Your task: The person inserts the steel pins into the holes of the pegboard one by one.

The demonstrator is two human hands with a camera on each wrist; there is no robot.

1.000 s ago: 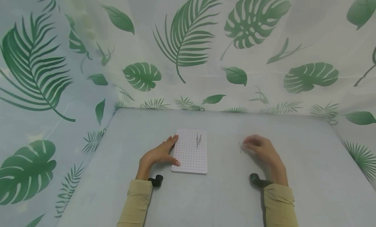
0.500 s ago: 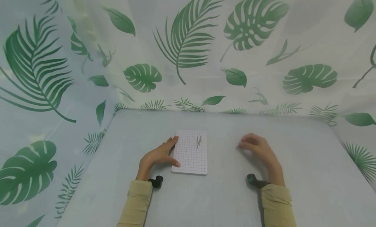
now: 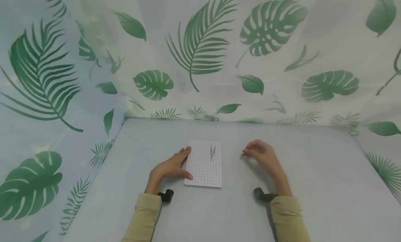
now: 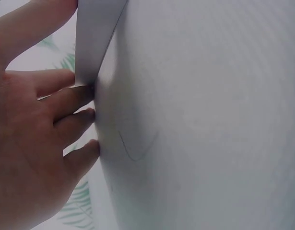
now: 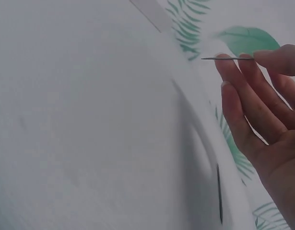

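A white board (image 3: 203, 169) with a grid of small dots lies on the table. Several thin metal needles (image 3: 212, 152) rest near its far right corner. My left hand (image 3: 170, 167) is spread along the board's left side, thumb and index finger touching the edge; in the left wrist view the other fingertips (image 4: 92, 148) meet the table. Right of the board, my right hand (image 3: 261, 155) is raised over the table. Between thumb and fingertips it pinches a thin pointed needle (image 5: 229, 59), seen level in the right wrist view and barely visible from the head.
Another dark needle (image 5: 219, 194) lies on the table below the right hand. A thin curved line (image 4: 136, 159) shows on the pale tabletop (image 3: 225, 214) near the left hand. White curtains (image 3: 219, 92) with green leaf prints stand behind and at the sides.
My right hand has moved left toward the board with the needle pinched. The left hand stays on the board's left edge; the head view has shifted slightly.
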